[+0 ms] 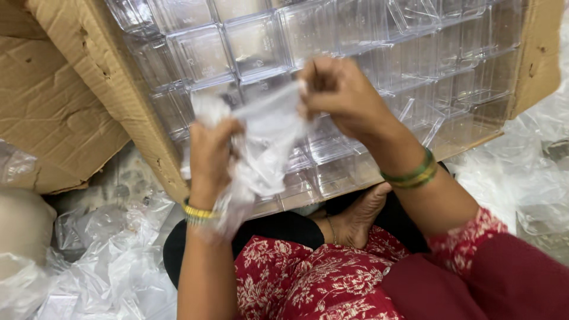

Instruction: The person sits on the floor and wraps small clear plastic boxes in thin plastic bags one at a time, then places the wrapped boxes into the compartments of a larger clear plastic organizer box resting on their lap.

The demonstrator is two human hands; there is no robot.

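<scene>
Both my hands hold one clear plastic bag (267, 142) in front of me. My left hand (210, 157) grips its left edge, fingers closed around the crumpled film. Up and to the right, my right hand (338, 95) pinches the bag's upper right edge. The bag hangs between them and droops over my left wrist. Behind the bag lies a cardboard box (112, 83) packed with several clear plastic containers (255, 44) in rows.
Crumpled clear plastic bags (112, 261) lie on the floor at lower left, and more plastic film (527, 154) at right. Another cardboard flap (47, 112) sits at far left. My crossed legs and a bare foot (355, 219) are below the box.
</scene>
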